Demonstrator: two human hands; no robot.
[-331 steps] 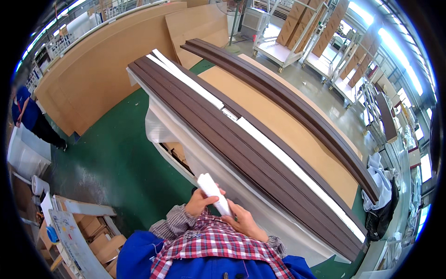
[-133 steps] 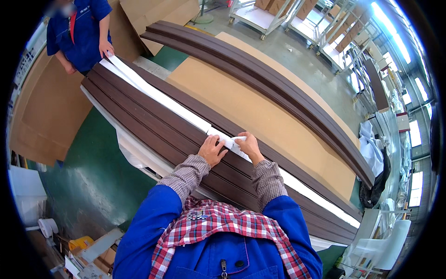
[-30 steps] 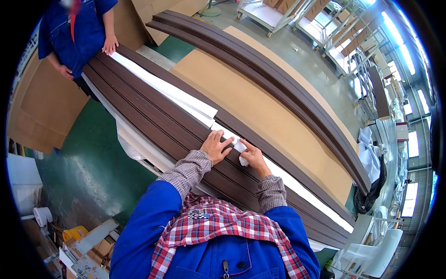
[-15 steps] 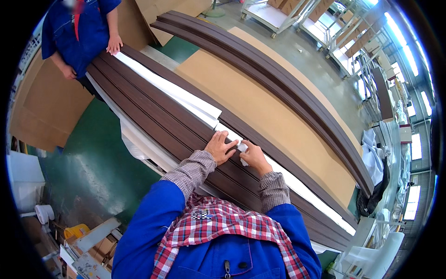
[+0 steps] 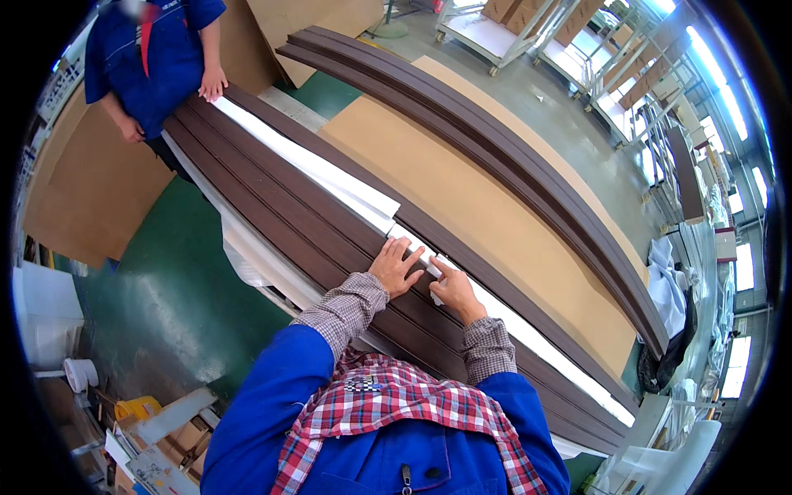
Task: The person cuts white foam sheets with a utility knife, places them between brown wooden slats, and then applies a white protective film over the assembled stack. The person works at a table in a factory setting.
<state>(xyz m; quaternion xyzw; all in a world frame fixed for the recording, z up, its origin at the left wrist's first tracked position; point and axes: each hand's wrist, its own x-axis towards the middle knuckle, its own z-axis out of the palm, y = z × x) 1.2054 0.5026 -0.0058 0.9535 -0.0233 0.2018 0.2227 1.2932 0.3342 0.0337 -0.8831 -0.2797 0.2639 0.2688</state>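
Observation:
Long dark-brown grooved panels [image 5: 272,194] lie side by side before me, with a white strip [image 5: 528,340] running lengthwise between them. My left hand [image 5: 396,268] rests palm down with its fingers spread, the fingertips on the white strip. Just to its right, my right hand [image 5: 458,293] is closed, its index finger and thumb at the strip's near edge. A small white piece [image 5: 436,298] shows beneath the right fingers; its kind cannot be made out. A wider white sheet [image 5: 330,181] covers the strip's farther part and ends just beyond my left hand.
At the far left end stands a co-worker [image 5: 157,66], one hand on the panels' end. Beyond the panels, a curved brown profile [image 5: 495,144] lies over cardboard [image 5: 437,165]. White-decked carts [image 5: 495,37] stand farther back. Scraps and a yellow object [image 5: 138,408] sit lower left.
The whole view has shifted slightly down and right. My right index finger now reaches farther along the strip, and my left hand stays spread on it.

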